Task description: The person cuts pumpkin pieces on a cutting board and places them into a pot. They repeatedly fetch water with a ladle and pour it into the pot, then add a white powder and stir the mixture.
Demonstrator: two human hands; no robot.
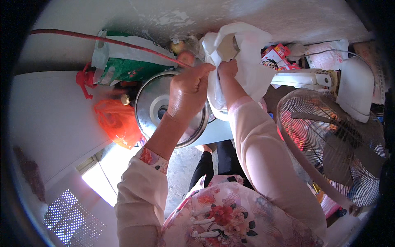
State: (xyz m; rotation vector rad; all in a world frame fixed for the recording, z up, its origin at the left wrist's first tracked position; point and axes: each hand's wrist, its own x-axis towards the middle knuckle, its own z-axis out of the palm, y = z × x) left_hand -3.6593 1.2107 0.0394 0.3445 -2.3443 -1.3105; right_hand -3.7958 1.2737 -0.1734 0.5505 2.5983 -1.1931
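A white plastic bag [259, 61] stands with its mouth spread, against the wall in front of me. My left hand [190, 88] is closed in a pinch on the bag's left rim. Inside the mouth, my right hand [228, 71] is curled closed; what its fingers hold, if anything, is hidden. Just beyond it, something pale beige [227, 48] shows in the bag. Below my left forearm lies a round metal pot lid [146, 105] with a dark centre knob, partly covered by the arm.
To the left are a green and white bag [123, 68], an orange plastic bag [115, 119] and a bottle cap [126, 99]. A red hose [111, 40] crosses the back. Fruit [178, 46] sits behind the lid. A large caged fan [333, 144] stands close on the right, near red packets [277, 55].
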